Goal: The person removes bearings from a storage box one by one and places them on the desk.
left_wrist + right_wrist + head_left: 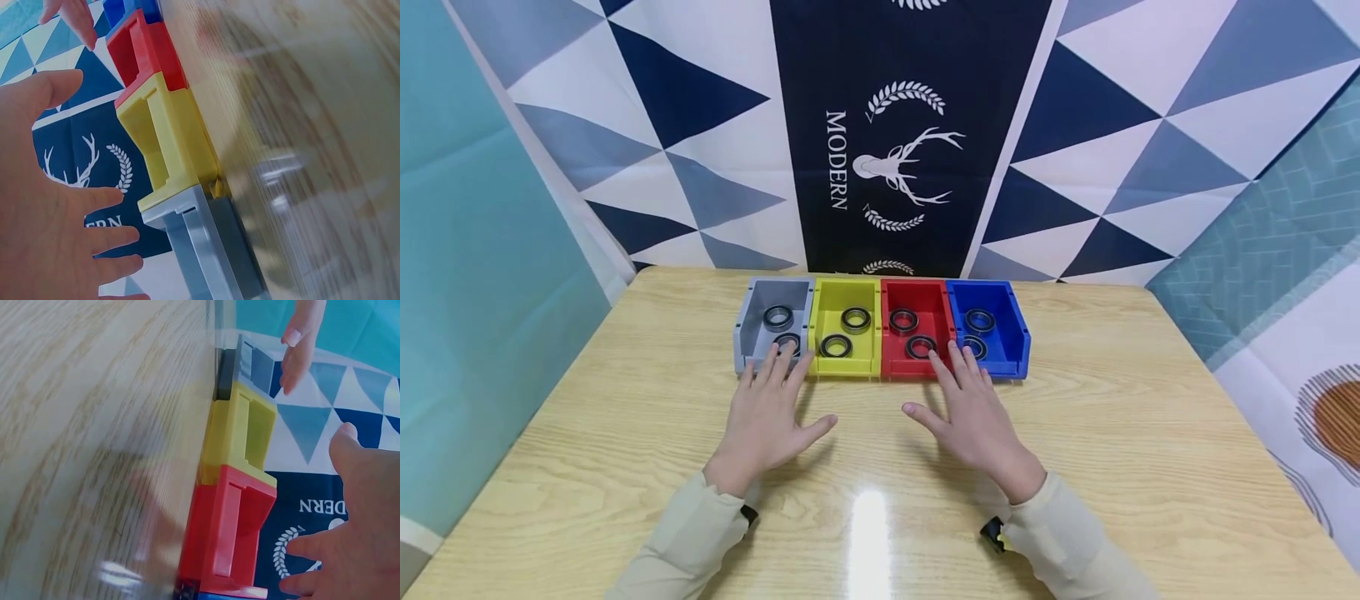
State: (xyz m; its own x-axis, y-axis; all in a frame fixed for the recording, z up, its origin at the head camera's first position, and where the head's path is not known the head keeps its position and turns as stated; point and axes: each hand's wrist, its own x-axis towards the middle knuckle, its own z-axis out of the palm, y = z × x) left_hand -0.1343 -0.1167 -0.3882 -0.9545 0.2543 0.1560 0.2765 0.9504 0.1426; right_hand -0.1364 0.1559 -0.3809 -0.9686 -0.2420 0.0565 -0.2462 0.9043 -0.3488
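Four-colour bins stand side by side: a grey bin, a yellow bin, a red bin and a blue bin. Each holds two black-rimmed ring bearings, such as the upper bearing in the yellow one. My left hand hovers with spread fingers before the grey bin, its fingertips overlapping the front lip and lower bearing in the head view. Spread likewise, my right hand has its fingertips at the front of the red and blue bins. Both palms hold nothing.
The bins sit toward the back of a wooden table. Behind them hangs a patterned cloth with a deer-head print. A dark wrist device shows under the right sleeve. Light glares on the tabletop between the forearms.
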